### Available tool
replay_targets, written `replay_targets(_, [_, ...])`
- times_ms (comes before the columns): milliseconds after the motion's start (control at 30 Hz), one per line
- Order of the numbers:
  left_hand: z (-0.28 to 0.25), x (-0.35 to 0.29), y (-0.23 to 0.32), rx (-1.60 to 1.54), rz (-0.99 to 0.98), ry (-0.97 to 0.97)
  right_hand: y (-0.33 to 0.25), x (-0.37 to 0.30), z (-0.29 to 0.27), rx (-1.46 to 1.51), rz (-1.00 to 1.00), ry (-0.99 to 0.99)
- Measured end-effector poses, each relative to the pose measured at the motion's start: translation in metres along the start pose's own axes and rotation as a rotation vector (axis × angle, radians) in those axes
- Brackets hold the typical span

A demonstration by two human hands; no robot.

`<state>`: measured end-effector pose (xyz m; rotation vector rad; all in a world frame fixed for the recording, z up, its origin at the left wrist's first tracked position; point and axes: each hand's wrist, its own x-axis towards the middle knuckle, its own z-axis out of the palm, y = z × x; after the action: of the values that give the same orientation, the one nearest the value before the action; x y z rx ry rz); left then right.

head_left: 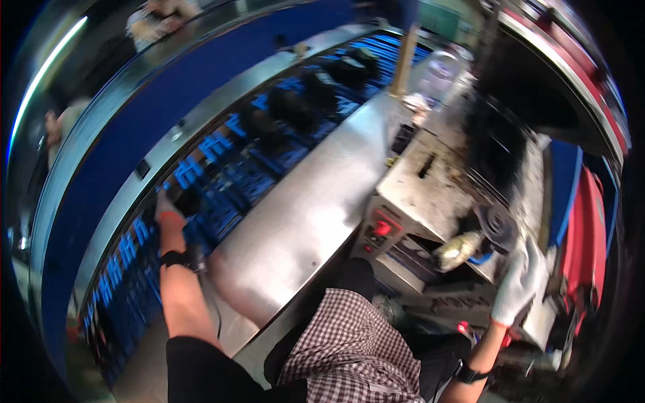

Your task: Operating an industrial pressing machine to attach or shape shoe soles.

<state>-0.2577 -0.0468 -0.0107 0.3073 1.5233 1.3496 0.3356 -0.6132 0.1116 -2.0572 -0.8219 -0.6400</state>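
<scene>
My left hand (166,209), in a pale glove with an orange cuff, reaches over a blue-slatted conveyor (211,144). It is beside a dark piece (190,201) lying there; blur hides its fingers and whether it touches the piece. On the right, my right hand (521,285) wears a white glove. Its fingers stretch out near the edge of a bench machine (416,195), and no held thing shows. Close to its fingertips are a dark, rounded, ridged piece (496,225) and a yellowish, shiny lump (459,251).
A smooth metal cover (302,215) runs between the conveyor and my body. The bench machine carries a red switch (382,228). A clear plastic bottle (440,70) stands at the back. Red cloth (586,235) hangs at the far right. Another person (161,23) is beyond the conveyor.
</scene>
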Motion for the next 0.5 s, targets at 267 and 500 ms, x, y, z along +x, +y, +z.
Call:
replay_targets(267, [0.008,0.018,-0.008,0.356,0.23,-0.224,-0.018,0.008,0.008,-0.18,-0.099,0.08])
replay_targets(500, [0.004,-0.054,-0.027,0.009,-0.158,-0.256,-0.013,0.01,-0.001,-0.182,-0.112,0.121])
